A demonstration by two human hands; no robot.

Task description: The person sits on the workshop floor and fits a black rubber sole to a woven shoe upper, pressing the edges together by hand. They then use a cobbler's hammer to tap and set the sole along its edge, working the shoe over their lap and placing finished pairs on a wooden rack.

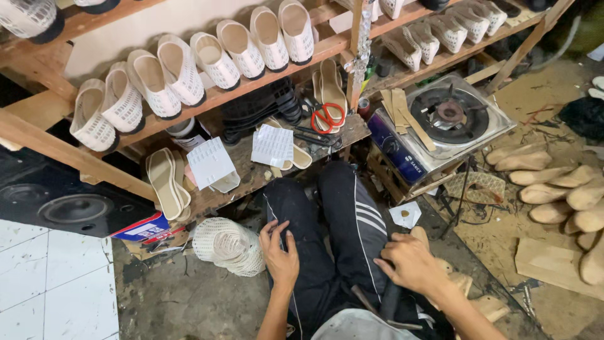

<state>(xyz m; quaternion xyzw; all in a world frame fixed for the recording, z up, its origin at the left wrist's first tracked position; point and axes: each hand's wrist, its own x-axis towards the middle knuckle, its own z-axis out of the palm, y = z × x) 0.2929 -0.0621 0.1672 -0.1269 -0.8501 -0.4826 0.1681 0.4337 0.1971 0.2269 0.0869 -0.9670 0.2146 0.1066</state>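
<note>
I sit on the floor with my legs in dark striped trousers (pixel 343 220) stretched toward a low wooden shelf. My left hand (pixel 280 255) rests on my left thigh with the fingers curled, holding nothing. My right hand (pixel 409 261) lies on my right thigh, fingers bent down over the cloth; whether it holds anything is hidden. A stack of white mesh shoe uppers (pixel 229 245) lies on the floor just left of my left hand. Red-handled scissors (pixel 327 116) lie on the shelf ahead.
White mesh shoes (pixel 189 69) line sloping wooden racks above. Insoles (pixel 167 182) and white mesh sheets (pixel 272 145) lie on the low shelf. A single-burner gas stove (pixel 450 116) stands at the right, wooden shoe lasts (pixel 560 189) beyond it. A black speaker (pixel 63 204) sits at left.
</note>
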